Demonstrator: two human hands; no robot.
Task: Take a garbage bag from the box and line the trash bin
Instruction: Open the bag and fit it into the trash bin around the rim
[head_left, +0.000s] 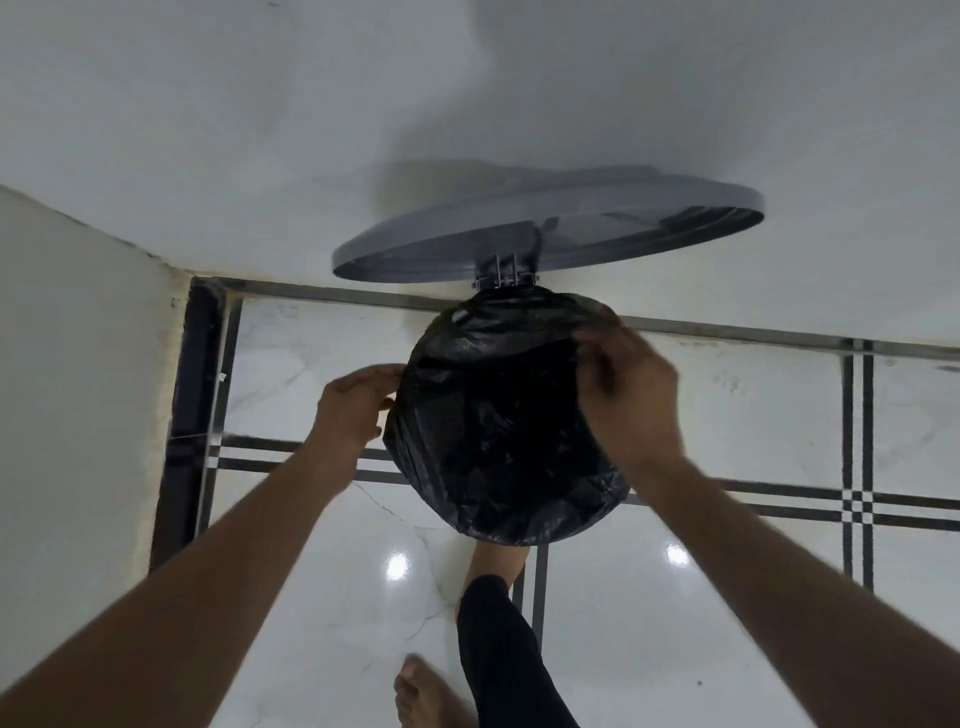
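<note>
I look straight down on a round pedal bin against the white wall. Its grey lid (550, 228) stands open, tilted back. A black garbage bag (498, 426) is stretched over the bin's whole mouth and hangs down its sides, so the bin's body is hidden. My left hand (358, 405) pinches the bag's edge on the left side of the rim. My right hand (628, 395) grips the bag at the upper right of the rim. No bag box is in view.
The floor (311, 364) is glossy white tile with black lines. One foot (493, 566) reaches under the bin's front, where the pedal is hidden; the other bare foot (426, 696) stands nearer. A white wall (78, 364) closes the left side.
</note>
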